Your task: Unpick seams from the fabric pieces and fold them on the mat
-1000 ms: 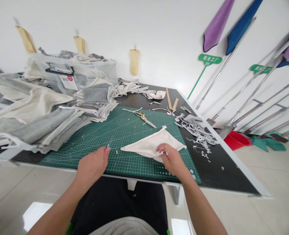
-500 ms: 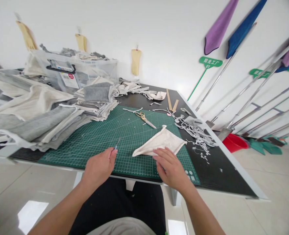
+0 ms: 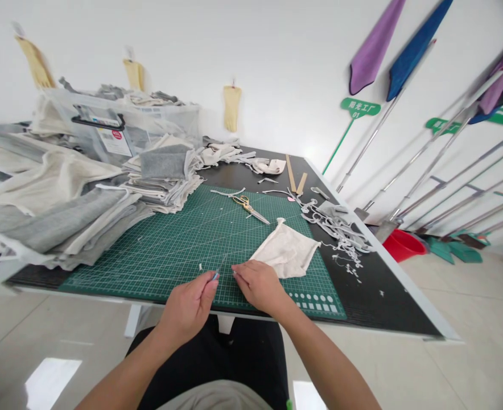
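Note:
My left hand (image 3: 190,307) pinches a thin metal tool (image 3: 219,267) with a blue end over the near edge of the green cutting mat (image 3: 178,245). My right hand (image 3: 258,285) is just to its right, fingertips almost meeting the left hand's, holding nothing that I can see. A folded cream cloth piece (image 3: 286,250) lies on the mat just beyond my right hand, untouched. Gold-handled scissors (image 3: 250,208) rest farther back on the mat.
Stacks of grey and cream cloth (image 3: 64,199) cover the table's left side, with a clear bin (image 3: 119,128) behind. Cut cloth strips (image 3: 337,225) are heaped right of the mat. Wooden sticks (image 3: 296,179) lie at the back. Mop poles lean on the right wall above a red basin (image 3: 403,245).
My right hand has let go of the cream cloth and moved left toward my left hand. The cloth now lies more bunched up. The left hand with the tool has shifted slightly right.

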{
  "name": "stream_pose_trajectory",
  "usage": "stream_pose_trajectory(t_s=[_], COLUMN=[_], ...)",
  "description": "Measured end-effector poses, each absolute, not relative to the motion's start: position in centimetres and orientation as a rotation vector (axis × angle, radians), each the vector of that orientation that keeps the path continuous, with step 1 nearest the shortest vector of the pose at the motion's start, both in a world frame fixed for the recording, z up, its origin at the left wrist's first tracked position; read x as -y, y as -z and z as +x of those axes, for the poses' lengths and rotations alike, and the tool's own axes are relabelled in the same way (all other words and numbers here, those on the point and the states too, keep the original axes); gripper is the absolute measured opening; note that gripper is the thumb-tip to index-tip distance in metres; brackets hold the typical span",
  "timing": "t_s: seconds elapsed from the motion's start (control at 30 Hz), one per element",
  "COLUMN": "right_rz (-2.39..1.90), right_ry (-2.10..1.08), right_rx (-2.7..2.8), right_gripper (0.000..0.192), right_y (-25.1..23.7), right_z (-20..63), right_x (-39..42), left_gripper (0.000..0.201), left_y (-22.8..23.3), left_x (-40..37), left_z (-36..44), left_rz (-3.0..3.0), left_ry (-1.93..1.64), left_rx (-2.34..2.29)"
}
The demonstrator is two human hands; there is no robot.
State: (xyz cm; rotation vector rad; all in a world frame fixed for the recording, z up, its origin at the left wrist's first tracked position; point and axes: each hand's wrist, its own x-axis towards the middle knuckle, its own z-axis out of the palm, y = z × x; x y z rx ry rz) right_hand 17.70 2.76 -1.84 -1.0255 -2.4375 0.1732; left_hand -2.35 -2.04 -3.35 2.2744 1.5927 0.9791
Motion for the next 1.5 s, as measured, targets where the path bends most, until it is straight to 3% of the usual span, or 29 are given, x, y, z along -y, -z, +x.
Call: stream_pose_trajectory(t_s=[0.23, 0.43, 0.63, 1.03, 1.5], right_rz=[-1.083, -1.132, -1.068, -0.979, -0.967], right_ry=[-0.488, -0.7, -0.945, -1.044, -1.029], right_rx=[2.283, 2.065, 1.983, 2.059, 2.053], right_gripper=[0.028, 0.018, 0.009, 0.03, 0.026], right_y=[1.7, 2.0, 2.5, 2.7, 3.1], right_z=[18.1, 18.0, 18.1, 18.4, 18.1], right_x=[-1.6, -1.5, -1.3, -1.3, -1.3], left_gripper=[0.027, 0.026, 0.024, 0.027, 0.025], left_y=[2.7, 1.9, 1.8, 2.0, 2.4], left_x=[2.0, 1.1, 0.7, 0.5, 0.4], left_z=[-0.3, 0.5, 0.8, 0.7, 0.3], left_rz=[2.019, 1.749, 1.876, 1.923, 1.878], left_ry=[-1.0, -0.984, -0.995, -0.893, -0.943], left_rx=[-1.471, -1.547, -1.502, -1.349, -1.386])
